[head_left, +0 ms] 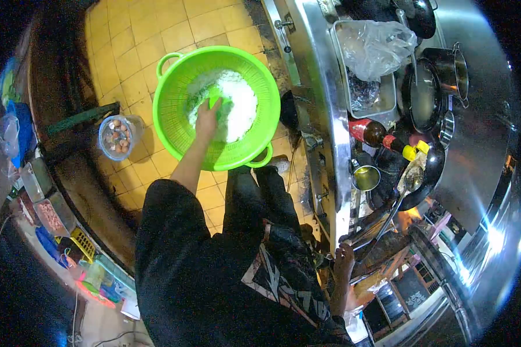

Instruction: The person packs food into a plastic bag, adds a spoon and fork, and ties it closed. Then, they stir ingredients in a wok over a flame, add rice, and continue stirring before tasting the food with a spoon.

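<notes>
Over a green basket (163, 110) with loop handles and white rice-like food (241, 110) inside, my left hand (206, 122) reaches in from below. Its fingers are closed on a small green item (215, 93) at the food's surface. On the right, my right hand (344, 261) is at the stove's front edge, fingers curled beside the lower ends of long handles; what they grip is unclear. One handle belongs to a metal ladle (412, 180) lying in a dark wok (433, 180). Flames (410, 211) show just below the wok.
A clear tub (116, 137) of eggshell-like pieces stands left of the basket. Along the steel counter (324, 115) are a tray with a plastic bag (370, 49), red-labelled bottles (367, 132), a metal cup (366, 177) and a pan (424, 98). Containers (52, 215) line the left side.
</notes>
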A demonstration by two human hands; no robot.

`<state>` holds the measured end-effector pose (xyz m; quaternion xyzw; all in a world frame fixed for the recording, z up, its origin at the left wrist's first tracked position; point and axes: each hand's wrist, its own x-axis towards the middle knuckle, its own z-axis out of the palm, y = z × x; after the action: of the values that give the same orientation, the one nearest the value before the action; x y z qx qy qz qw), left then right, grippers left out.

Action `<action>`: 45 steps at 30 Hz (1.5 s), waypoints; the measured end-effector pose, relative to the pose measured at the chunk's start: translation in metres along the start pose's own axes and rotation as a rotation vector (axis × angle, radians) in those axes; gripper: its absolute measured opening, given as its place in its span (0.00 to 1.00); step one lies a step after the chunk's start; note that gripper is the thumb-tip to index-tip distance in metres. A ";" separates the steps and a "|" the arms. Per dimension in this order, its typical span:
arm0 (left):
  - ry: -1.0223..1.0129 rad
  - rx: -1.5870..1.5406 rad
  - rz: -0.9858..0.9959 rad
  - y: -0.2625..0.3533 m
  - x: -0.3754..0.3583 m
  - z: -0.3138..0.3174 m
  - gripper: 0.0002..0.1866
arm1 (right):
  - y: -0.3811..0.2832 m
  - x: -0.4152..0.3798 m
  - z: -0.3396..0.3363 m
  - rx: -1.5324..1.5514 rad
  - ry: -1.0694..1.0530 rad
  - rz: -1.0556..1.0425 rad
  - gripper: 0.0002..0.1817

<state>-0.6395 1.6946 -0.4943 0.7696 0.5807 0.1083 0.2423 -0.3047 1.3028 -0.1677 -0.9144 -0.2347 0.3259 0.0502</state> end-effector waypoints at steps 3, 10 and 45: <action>0.079 -0.059 -0.109 -0.005 0.009 -0.012 0.33 | 0.017 0.005 0.006 -0.040 0.004 -0.069 0.15; 0.297 -0.281 -0.212 -0.001 0.016 -0.012 0.28 | 0.051 0.013 0.016 -0.027 -0.054 -0.127 0.17; 0.184 0.031 1.517 0.685 -0.031 -0.066 0.43 | 0.107 0.057 -0.012 0.556 0.672 -0.037 0.32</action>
<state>-0.1019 1.5390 -0.0922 0.9488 -0.0879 0.3007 0.0414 -0.2159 1.2350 -0.2176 -0.9171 -0.1251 0.0600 0.3738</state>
